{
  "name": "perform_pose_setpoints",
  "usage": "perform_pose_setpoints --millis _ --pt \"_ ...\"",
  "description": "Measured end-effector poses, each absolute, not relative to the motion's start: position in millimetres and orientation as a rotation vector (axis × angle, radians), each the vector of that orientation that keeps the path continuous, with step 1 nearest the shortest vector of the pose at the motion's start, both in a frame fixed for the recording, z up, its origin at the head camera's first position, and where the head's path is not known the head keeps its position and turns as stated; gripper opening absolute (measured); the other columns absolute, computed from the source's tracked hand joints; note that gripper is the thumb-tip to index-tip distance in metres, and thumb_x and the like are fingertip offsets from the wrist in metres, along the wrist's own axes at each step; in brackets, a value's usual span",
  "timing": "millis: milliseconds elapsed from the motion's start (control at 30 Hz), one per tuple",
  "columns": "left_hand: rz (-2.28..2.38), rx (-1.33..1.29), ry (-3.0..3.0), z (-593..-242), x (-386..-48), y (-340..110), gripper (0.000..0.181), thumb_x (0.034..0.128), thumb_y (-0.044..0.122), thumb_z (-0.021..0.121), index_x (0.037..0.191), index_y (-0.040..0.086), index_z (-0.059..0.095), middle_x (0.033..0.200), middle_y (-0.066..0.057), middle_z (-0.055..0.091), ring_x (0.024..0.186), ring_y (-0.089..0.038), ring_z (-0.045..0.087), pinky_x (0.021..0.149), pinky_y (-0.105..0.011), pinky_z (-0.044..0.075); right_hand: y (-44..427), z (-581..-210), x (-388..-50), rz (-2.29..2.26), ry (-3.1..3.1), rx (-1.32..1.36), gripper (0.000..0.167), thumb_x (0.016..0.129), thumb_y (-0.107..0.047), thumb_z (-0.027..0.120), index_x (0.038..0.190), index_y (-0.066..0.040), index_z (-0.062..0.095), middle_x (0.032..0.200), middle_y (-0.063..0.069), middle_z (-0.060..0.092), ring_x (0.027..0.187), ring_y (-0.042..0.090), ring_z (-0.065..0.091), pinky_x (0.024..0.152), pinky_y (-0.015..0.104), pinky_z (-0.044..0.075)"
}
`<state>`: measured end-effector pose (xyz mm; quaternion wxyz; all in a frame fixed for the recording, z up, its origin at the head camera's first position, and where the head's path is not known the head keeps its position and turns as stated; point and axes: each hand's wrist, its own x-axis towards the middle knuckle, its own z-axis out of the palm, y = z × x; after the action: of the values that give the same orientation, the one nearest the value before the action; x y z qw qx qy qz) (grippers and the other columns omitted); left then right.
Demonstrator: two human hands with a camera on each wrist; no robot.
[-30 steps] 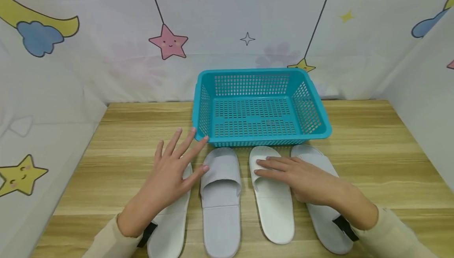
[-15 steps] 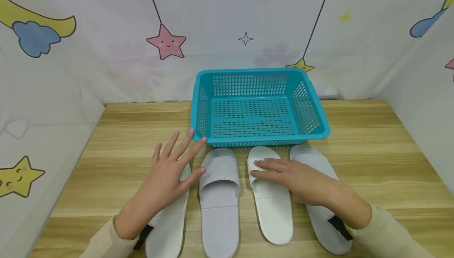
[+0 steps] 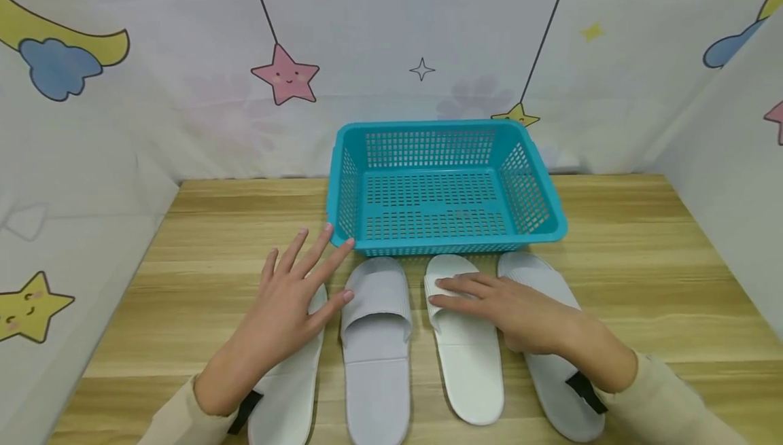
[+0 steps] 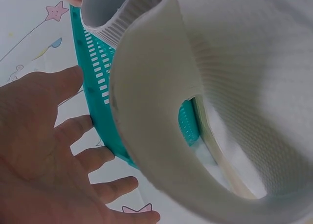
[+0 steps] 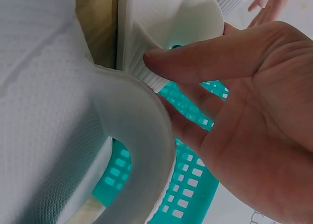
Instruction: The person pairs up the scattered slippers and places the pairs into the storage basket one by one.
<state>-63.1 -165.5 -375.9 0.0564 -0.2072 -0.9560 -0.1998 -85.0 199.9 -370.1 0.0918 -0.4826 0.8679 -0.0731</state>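
Observation:
Four flat slippers lie in a row in the head view, toes away from me: a white slipper (image 3: 287,390), a grey slipper (image 3: 378,390), another white slipper (image 3: 476,384) and another grey slipper (image 3: 553,384). Over the leftmost white one is my left hand (image 3: 281,306), fingers spread, holding nothing. My right hand (image 3: 520,312) hovers over or touches the strap of the other white slipper and partly covers the right grey one; contact is unclear. Its fingers look extended in the right wrist view, the thumb (image 5: 200,60) in front of a white strap.
A blue-green plastic basket (image 3: 446,244) with perforated sides, nothing inside it, stands just behind the slippers. The wooden tabletop (image 3: 642,261) stretches to both sides. White cloth (image 3: 367,37) printed with stars and clouds encloses the back and sides.
Both hands and all the slippers keep their places. Only the head view shifts slightly.

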Motion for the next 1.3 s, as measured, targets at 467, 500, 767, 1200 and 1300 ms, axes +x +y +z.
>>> perform_pose_setpoints --millis 467,500,767,1200,1300 --pt "-0.6 -0.648 -2.855 -378.0 -63.6 -166.7 0.074 0.1008 0.035 0.074 0.166 0.029 0.04 0.176 -0.006 0.025 0.161 -0.044 0.019 0.118 -0.08 0.019 198.5 -369.1 -89.0 -0.23 2.583 -1.453 0.112 0.066 0.033 0.07 0.16 -0.025 0.047 0.163 0.003 0.048 0.144 0.03 0.05 0.098 0.05 0.056" --pt "-0.599 -0.649 -2.853 -378.2 -63.6 -166.7 0.074 0.1007 0.035 0.074 0.166 0.029 0.04 0.176 -0.006 0.025 0.161 -0.044 0.019 0.117 -0.081 0.019 198.2 -368.9 -89.6 -0.234 2.579 -1.44 0.113 0.066 0.033 0.069 0.16 -0.025 0.047 0.163 0.003 0.048 0.144 0.03 0.05 0.099 0.05 0.056" --pt "-0.621 -0.697 -2.781 -378.1 -64.9 -170.2 0.074 0.0992 0.028 0.076 0.165 0.027 0.041 0.175 -0.009 0.028 0.159 -0.045 0.024 0.116 -0.08 0.023 197.5 -371.6 -88.2 -0.307 2.578 -1.401 0.115 0.063 0.035 0.067 0.159 -0.025 0.048 0.162 0.003 0.049 0.143 0.03 0.05 0.098 0.049 0.056" --pt "-0.546 -0.717 -2.71 -381.6 -56.9 -197.0 0.034 0.0944 0.018 0.078 0.127 0.01 0.07 0.147 -0.017 0.061 0.146 -0.045 0.044 0.102 -0.072 0.043 197.0 -373.1 -84.2 -0.333 2.599 -1.385 0.115 0.062 0.037 0.062 0.157 -0.026 0.051 0.16 0.002 0.051 0.142 0.03 0.052 0.094 0.048 0.057" --pt "-0.504 -0.764 -2.727 -384.6 -53.0 -205.0 0.035 0.0933 0.014 0.077 0.127 0.014 0.071 0.146 -0.015 0.062 0.144 -0.046 0.047 0.102 -0.071 0.044 196.3 -372.3 -85.4 -0.327 2.599 -1.402 0.114 0.063 0.037 0.061 0.157 -0.026 0.051 0.16 0.002 0.051 0.142 0.03 0.052 0.095 0.049 0.057"
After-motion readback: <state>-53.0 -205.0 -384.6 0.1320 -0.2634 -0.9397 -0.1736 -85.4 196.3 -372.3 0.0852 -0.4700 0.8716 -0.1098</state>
